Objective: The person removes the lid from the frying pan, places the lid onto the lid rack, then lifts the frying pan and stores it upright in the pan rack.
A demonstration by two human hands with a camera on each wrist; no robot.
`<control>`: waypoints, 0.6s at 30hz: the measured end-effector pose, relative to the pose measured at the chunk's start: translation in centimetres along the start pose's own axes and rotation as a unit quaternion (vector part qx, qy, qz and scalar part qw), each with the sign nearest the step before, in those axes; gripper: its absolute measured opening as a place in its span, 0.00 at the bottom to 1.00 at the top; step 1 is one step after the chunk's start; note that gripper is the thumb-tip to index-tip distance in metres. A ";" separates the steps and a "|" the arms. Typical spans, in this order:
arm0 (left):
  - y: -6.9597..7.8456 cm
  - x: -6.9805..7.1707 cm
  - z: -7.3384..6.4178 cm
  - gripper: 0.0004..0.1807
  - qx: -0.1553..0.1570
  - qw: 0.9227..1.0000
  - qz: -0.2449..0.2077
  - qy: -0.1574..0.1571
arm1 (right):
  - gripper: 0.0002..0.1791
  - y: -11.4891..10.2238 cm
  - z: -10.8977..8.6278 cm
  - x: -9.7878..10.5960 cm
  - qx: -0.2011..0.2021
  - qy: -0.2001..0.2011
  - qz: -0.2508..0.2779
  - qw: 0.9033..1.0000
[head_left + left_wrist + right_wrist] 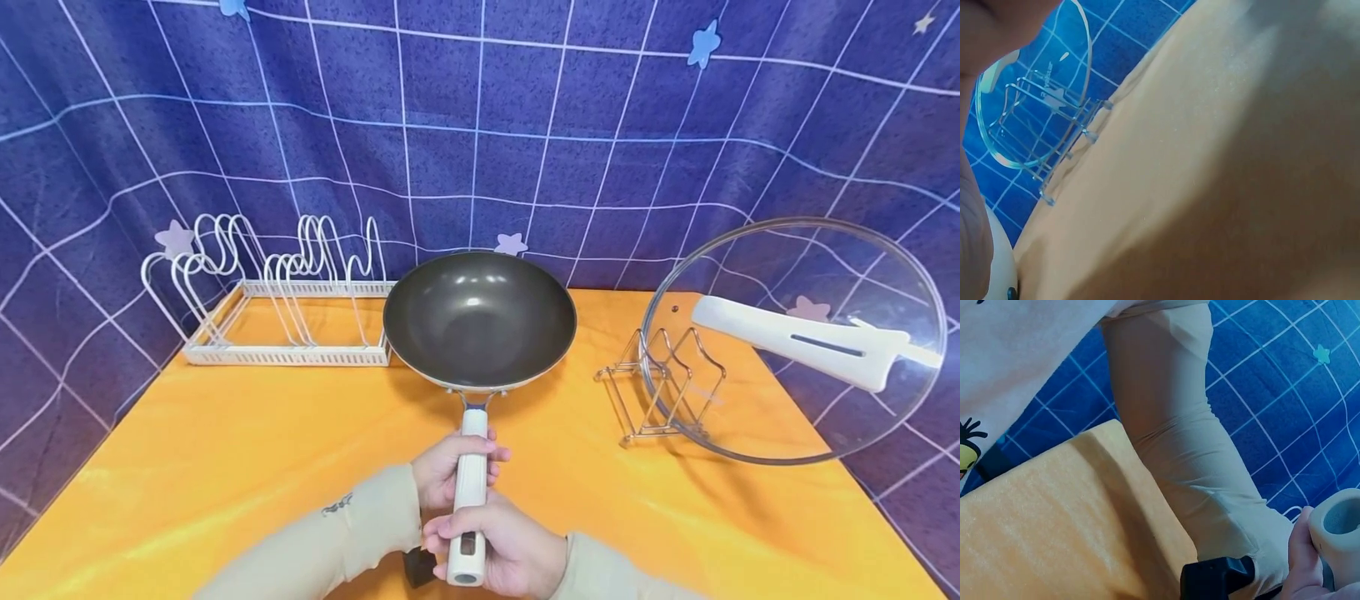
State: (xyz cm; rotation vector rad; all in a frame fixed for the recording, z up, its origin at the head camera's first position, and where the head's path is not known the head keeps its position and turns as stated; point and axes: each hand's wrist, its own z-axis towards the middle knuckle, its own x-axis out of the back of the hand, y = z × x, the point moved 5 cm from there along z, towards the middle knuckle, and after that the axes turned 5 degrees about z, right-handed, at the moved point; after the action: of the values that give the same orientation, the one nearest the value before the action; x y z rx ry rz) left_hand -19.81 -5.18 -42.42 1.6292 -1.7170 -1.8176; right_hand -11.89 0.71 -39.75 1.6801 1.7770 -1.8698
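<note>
A dark frying pan (480, 321) with a white handle (472, 479) sits centrally in the head view, its bowl facing up and its handle toward me. My left hand (438, 471) grips the handle partway along, thumb over the top and fingertips showing on the far side. Nearer the handle's end, my right hand (521, 546) holds it with the thumb laid across. The right wrist view catches the handle's hollow end (1342, 519) beside the fingers. In the left wrist view, part of the left hand (972, 219) covers much of the pan's pale outside (1000, 256).
Left of the pan stands a white rack (288, 356) with upright wire loops. To the right, a glass lid (795, 454) with a white handle leans in a small metal wire rack (660, 429). A gridded blue cloth (517, 100) hangs behind the orange table (247, 442).
</note>
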 end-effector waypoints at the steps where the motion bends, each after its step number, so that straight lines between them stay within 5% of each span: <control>1: 0.1 0.0 0.0 0.06 0.001 1.000 0.011 -0.005 | 0.14 0.0 -0.1 0.0 -0.002 0.000 -0.001 1.000; 8: 0.5 0.2 0.2 0.05 0.010 0.998 0.057 -0.019 | 0.25 -0.5 -0.2 0.1 -0.009 0.005 -0.007 1.000; 18: -0.2 0.6 0.1 0.09 0.016 0.998 0.036 -0.044 | 0.21 0.2 -0.2 0.7 -0.009 0.019 -0.058 0.998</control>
State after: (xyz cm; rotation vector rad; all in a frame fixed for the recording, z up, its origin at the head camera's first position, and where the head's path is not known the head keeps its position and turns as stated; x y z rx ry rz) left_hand -19.97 -5.49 -42.92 1.5005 -1.8252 -1.8634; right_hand -11.86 1.23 -40.33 1.6514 1.9386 -1.8732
